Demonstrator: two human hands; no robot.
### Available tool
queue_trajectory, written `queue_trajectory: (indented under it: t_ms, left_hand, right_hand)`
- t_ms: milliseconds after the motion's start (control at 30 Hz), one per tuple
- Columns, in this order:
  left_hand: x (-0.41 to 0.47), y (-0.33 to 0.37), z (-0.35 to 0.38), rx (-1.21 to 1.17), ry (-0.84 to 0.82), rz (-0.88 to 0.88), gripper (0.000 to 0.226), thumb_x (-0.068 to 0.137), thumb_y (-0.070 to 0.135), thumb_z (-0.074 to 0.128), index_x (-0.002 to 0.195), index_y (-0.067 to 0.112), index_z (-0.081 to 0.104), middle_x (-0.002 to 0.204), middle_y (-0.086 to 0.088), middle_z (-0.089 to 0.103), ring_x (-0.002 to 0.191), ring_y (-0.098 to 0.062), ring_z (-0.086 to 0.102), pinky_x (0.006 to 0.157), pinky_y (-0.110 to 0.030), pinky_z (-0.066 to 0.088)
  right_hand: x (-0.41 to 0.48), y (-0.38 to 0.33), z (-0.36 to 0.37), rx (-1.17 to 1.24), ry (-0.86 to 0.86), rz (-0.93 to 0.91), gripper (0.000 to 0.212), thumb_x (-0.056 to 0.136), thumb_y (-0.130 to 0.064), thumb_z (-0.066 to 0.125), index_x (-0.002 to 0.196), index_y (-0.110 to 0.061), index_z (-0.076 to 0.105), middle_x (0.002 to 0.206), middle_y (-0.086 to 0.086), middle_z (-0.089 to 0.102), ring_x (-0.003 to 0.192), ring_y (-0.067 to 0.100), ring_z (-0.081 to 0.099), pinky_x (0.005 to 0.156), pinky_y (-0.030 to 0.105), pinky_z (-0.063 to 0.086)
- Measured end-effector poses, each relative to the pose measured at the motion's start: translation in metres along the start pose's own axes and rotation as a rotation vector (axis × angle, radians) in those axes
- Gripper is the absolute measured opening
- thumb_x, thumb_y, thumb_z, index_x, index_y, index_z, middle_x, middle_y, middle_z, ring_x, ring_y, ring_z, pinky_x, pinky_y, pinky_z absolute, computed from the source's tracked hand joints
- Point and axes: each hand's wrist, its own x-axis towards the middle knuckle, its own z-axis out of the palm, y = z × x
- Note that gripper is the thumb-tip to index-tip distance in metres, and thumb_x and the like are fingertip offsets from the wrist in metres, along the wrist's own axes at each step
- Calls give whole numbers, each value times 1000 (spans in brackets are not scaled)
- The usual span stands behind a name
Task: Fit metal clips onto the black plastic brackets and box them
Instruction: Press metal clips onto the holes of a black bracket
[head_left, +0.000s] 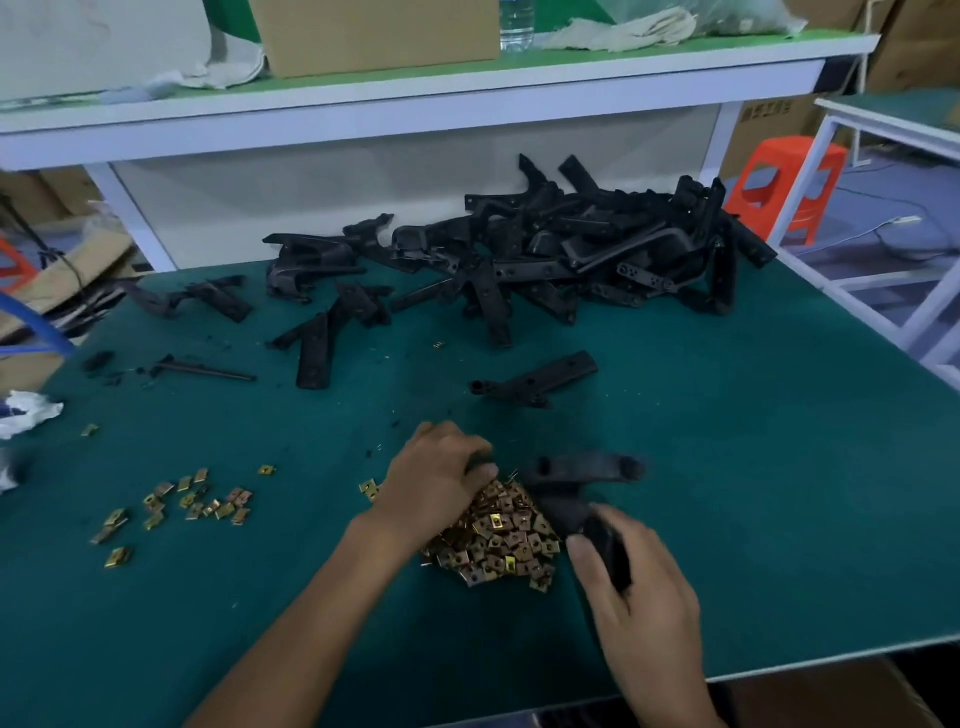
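A heap of brass-coloured metal clips (498, 540) lies on the green table (753, 467) in front of me. My left hand (436, 478) rests on the far edge of the heap with its fingers curled down into the clips; whether it pinches one is hidden. My right hand (634, 577) grips the lower end of a black plastic bracket (571, 483), which is blurred and reaches up and right over the heap. A big pile of black brackets (571, 249) sits at the back of the table.
Loose clips (192, 506) are scattered at the left. Single brackets (540, 379) lie between the pile and my hands. A white shelf (415, 104) with a cardboard box (374, 36) runs behind. An orange stool (784, 187) stands to the right.
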Motion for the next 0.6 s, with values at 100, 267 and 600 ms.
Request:
queue_trajectory:
  t_ms: [100,267,600]
  left_hand:
    - [15,-3,2,-15,-117,-23,9,93,41,64,94,34,69,98,10,61,104,-18,55,93,-35,44]
    - [13,9,-7,-144,-76,-42,14,87,39,63,75,41,56,83,19,63,83,-1,60,70,-20,41]
    - [-47,33,-44,-889,77,-203,23,96,18,67,104,36,77,81,10,71,77,0,62,72,-14,48]
  right_hand:
    - [-3,0,3,-50,-15,-20,45,93,-58,57,117,-23,71,107,-15,66,103,13,64,82,31,49]
    - [-3,-1,2,-92,-39,-17,56,84,-63,57,119,-23,71,109,-9,68,106,15,63,81,35,51]
    - [-5,2,8,-185,27,-183,47,78,-56,80,112,-27,68,95,-12,65,89,14,60,61,36,51]
